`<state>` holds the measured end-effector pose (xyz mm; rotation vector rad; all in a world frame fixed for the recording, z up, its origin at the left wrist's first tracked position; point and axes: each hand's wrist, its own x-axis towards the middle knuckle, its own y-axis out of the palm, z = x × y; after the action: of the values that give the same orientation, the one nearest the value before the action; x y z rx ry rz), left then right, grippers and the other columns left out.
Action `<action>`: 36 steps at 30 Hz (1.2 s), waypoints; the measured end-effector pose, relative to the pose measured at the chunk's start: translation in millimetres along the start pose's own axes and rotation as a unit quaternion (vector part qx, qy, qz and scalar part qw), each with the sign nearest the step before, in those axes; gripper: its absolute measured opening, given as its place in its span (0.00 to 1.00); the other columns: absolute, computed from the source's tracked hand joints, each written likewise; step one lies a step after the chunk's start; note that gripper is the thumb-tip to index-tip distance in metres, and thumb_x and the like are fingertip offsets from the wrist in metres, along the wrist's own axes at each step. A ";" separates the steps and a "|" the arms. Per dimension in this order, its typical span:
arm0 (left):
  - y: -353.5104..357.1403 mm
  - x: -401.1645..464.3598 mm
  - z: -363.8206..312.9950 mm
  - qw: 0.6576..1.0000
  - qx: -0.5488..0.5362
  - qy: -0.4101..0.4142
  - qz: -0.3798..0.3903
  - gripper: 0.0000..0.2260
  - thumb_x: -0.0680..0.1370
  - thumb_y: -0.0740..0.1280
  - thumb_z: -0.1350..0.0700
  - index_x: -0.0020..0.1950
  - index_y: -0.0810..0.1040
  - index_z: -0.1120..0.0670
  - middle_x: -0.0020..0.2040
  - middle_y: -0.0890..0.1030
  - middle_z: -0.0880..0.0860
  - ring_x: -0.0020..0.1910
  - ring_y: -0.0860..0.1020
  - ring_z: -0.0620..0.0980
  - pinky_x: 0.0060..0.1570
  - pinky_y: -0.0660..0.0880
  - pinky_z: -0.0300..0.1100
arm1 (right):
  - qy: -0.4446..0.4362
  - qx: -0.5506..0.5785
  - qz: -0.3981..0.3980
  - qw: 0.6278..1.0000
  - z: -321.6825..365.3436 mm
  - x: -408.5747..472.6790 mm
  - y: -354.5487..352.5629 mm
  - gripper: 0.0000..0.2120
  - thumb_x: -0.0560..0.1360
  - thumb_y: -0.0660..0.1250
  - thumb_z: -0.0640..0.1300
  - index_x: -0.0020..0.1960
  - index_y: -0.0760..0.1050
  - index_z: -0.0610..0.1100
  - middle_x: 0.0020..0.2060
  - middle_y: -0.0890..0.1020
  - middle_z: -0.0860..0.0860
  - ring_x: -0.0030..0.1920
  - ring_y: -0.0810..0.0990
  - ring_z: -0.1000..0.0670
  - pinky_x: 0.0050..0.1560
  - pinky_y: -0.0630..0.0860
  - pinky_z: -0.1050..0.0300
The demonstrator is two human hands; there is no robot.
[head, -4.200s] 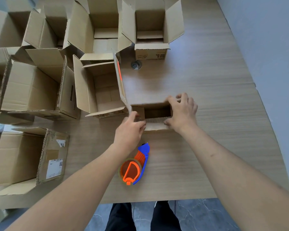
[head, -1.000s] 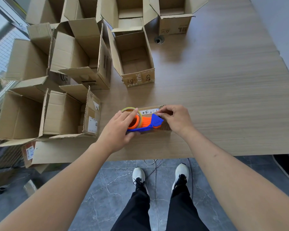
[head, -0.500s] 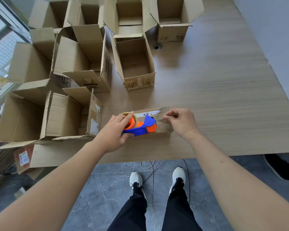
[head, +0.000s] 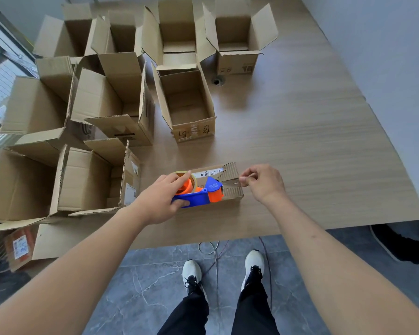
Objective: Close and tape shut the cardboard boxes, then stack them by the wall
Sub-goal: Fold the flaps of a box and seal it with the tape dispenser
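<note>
One small closed cardboard box (head: 230, 187) lies on the wooden table (head: 312, 146), near the front edge, directly in front of the person. Left hand (head: 160, 201) grips one blue-and-orange tape dispenser (head: 198, 192) by its blue handle, fingers over the tape roll (head: 185, 181); the dispenser sits on top of the small box. Right hand (head: 264, 184) pinches the free end of clear tape (head: 230, 182) between thumb and fingertips, strip stretched from the dispenser's blade over the right end of the box. One narrow open box (head: 189, 105) with handwritten marks on its near face stands further back, apart from the small box. One open box (head: 237, 42) with flaps up stands at the far side near the grey wall (head: 385, 56); one more open box (head: 177, 37) just left of it. A cluster of open boxes (head: 94, 105) crowds the left half of the table, roughly eight, flaps overlapping, so the exact count is unclear. One round cable hole (head: 218, 81) in the tabletop sits between the narrow box and the far right one. Below the table edge: two white shoes (head: 191, 274), black trousers, grey tile floor (head: 143, 286), thin cables on it.
</note>
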<state>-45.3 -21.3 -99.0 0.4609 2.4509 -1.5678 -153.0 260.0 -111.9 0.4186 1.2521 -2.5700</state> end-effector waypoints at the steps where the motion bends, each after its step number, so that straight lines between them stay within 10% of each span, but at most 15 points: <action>1: 0.4 -0.1 -0.4 1.000 0.004 0.001 -0.002 0.36 0.81 0.67 0.46 0.84 0.51 0.46 0.73 0.68 0.48 0.69 0.65 0.51 0.68 0.69 0.48 | 0.003 -0.002 -0.006 1.000 -0.9 0.9 0.4 0.08 0.72 0.76 0.47 0.35 0.81 0.54 0.32 0.84 0.58 0.42 0.83 0.54 0.47 0.79 0.56; 15: 3.9 -2.6 -1.4 0.999 -0.027 -0.008 -0.018 0.36 0.80 0.67 0.44 0.83 0.52 0.45 0.68 0.68 0.46 0.65 0.66 0.49 0.61 0.74 0.54 | -0.029 0.050 -0.080 0.995 -8.9 6.7 -4.7 0.02 0.72 0.75 0.45 0.41 0.85 0.50 0.36 0.86 0.54 0.42 0.84 0.48 0.45 0.80 0.50; 24: 8.1 2.6 -4.6 0.999 -0.022 -0.007 -0.023 0.36 0.80 0.68 0.44 0.83 0.54 0.46 0.69 0.68 0.45 0.65 0.64 0.48 0.64 0.73 0.52 | 0.069 0.152 0.006 0.986 -17.3 24.8 -3.6 0.08 0.74 0.75 0.37 0.38 0.83 0.46 0.31 0.85 0.49 0.29 0.80 0.49 0.40 0.84 0.39; 36: 12.1 3.0 -7.2 1.000 0.000 -0.013 -0.020 0.37 0.79 0.69 0.45 0.83 0.55 0.47 0.69 0.67 0.46 0.68 0.64 0.50 0.63 0.74 0.53 | 0.116 0.161 0.111 0.974 -18.6 46.5 6.0 0.02 0.75 0.76 0.43 0.48 0.85 0.48 0.35 0.87 0.54 0.36 0.81 0.50 0.44 0.85 0.48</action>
<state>-43.7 -9.6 -107.2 0.3906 2.4547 -1.5790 -191.4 266.5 -144.0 0.8925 0.7907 -2.5829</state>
